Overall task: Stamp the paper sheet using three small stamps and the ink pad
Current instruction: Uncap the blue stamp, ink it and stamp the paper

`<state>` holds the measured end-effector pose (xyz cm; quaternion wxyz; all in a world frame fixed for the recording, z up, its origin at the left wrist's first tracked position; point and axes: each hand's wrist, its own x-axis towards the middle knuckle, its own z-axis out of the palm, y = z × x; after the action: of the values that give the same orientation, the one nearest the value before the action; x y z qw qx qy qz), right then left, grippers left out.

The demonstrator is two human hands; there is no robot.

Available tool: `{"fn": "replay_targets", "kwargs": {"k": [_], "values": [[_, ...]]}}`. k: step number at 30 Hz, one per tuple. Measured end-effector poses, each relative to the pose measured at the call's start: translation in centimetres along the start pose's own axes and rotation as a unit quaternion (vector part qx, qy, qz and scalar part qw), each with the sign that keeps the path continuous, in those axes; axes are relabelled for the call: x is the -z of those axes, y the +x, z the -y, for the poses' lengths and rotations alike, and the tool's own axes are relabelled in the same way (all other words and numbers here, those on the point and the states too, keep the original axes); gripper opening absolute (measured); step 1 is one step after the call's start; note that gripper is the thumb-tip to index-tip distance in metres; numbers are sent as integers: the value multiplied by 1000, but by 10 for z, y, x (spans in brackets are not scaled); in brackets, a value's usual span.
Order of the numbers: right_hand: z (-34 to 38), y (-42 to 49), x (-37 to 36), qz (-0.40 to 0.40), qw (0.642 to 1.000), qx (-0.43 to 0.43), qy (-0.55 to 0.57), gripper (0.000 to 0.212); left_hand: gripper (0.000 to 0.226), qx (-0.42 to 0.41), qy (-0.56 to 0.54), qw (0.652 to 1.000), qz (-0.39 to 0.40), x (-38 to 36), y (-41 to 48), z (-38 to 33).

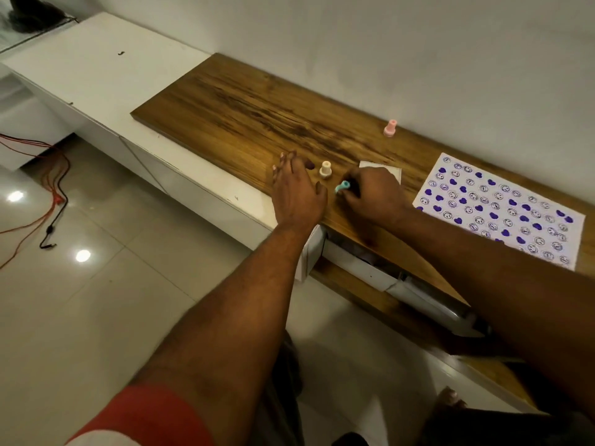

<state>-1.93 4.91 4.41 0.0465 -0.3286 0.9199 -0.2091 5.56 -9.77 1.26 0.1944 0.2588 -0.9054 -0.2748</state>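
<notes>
— Where are your hands?

— My right hand (370, 194) is low on the wooden bench (244, 107), fingers curled around the teal stamp (342, 187). The stamp lies tilted, its end poking out to the left of my knuckles. My left hand (297, 191) is flat and spread, palm down, holding nothing, just beside it.

— The other stamps?

— Cream stamp (325, 170) upright between my two hands, near my left fingertips, not touched. Pink stamp (390, 128) upright too, well apart, back by the wall (418, 59).

— Ink pad?

— A white square thing (383, 170) shows just behind my right hand, mostly hidden. Likely the ink pad; I cannot tell whether it is open.

— Paper?

— Paper sheet (502, 210) lies flat at the right on the bench, apart from my right hand. Covered in rows of purple prints: hearts and round smiley faces.

— Elsewhere?

— Red and black cables (48, 194) on the tiled floor (96, 300), left.
</notes>
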Motion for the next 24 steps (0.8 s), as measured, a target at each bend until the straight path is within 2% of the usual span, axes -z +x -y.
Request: {"fn": "replay_targets", "kwargs": {"k": [3, 8, 13, 18, 24], "values": [[5, -12, -4, 7, 1000, -3, -4, 32, 41, -21, -3, 997, 75, 8, -7, 9], [8, -21, -7, 11, 999, -31, 19, 29, 54, -108, -4, 981, 163, 20, -11, 13], [11, -22, -13, 4, 999, -35, 25, 27, 32, -111, 14, 980, 162, 10, -13, 8], [11, -22, -18, -14, 998, -55, 11, 26, 29, -98, -5, 980, 172, 3, -13, 6], [13, -15, -16, 31, 999, -35, -24, 24, 27, -74, -33, 978, 194, 4, -14, 5]]}}
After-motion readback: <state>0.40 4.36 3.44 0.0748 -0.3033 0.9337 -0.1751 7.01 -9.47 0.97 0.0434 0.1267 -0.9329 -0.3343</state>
